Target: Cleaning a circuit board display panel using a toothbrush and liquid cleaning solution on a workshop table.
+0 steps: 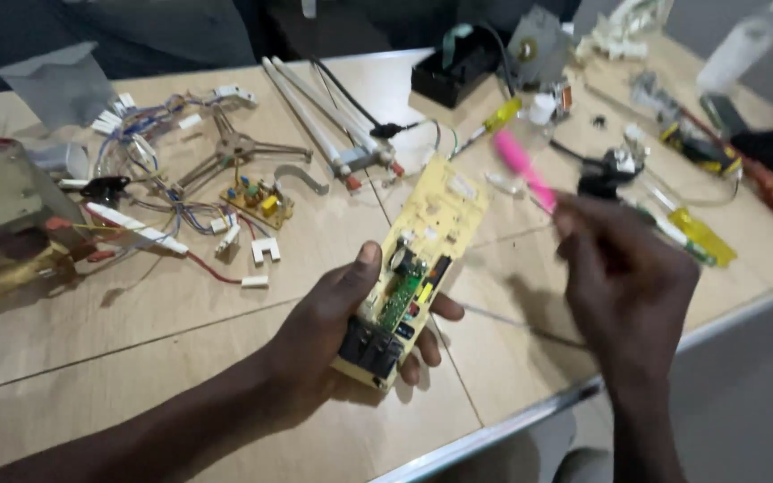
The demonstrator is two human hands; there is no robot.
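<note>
My left hand (342,331) grips the yellow circuit board (413,268) flat so I see its parts, while my right hand (624,268) closes on a pink tool (522,170).

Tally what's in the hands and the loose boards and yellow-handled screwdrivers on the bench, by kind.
Long yellow circuit board, in left hand: 1
Pink-handled tool, in right hand: 1
Small yellow circuit board: 1
Yellow-handled screwdrivers: 2
Total: 5

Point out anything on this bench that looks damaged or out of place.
Nothing looks broken. The left hand holds a long yellow circuit board; the right hand holds a pink-handled tool, blurred. A loose wire harness and small yellow board lie scattered on the wooden table.
</note>
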